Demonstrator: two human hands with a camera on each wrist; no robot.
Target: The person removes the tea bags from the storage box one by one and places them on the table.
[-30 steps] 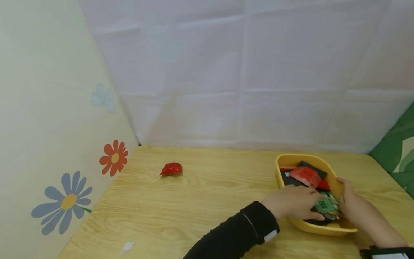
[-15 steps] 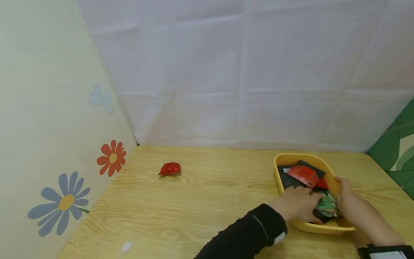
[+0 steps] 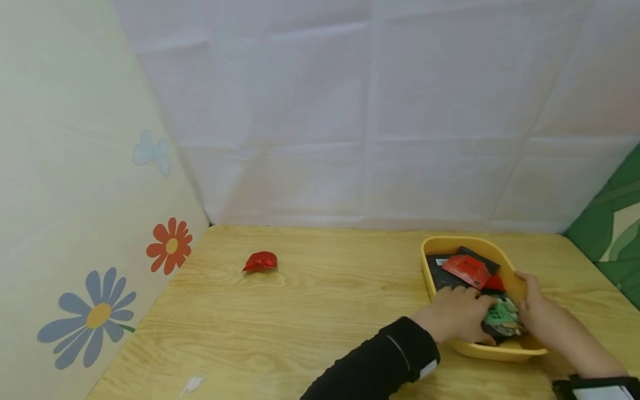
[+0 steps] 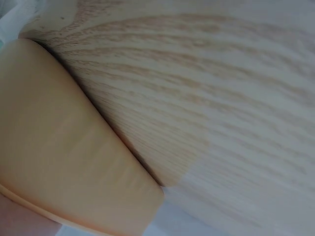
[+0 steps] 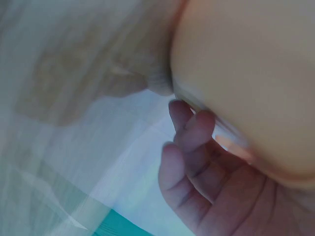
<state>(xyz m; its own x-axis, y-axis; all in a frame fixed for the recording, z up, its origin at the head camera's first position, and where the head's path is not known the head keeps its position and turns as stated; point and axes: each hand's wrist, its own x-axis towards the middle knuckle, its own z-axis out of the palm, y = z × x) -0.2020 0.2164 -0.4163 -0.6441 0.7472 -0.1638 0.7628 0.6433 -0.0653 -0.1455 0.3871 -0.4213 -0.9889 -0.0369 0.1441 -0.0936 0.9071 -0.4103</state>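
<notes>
A yellow plastic tub stands on the right of the table and holds several packets. My right hand grips its right wall at the rim; in the right wrist view the curled fingers lie against the outside. My left hand reaches over the left rim, its fingers down among the packets, thumb toward the near end. Beside the thumb and index finger lies a green printed packet. A red packet rests on black packets farther back. Whether the left fingers pinch anything, I cannot tell.
A red foil-wrapped piece lies at the table's back left. A small white scrap is near the front left. White sheeting rises behind the wood-grain table, and a flower-decorated panel flanks it on the left.
My left thumb has drawn back toward the palm from its spread position, and more of the green packet's lower part shows. The right hand keeps its place on the tub; the view shifted slightly.
</notes>
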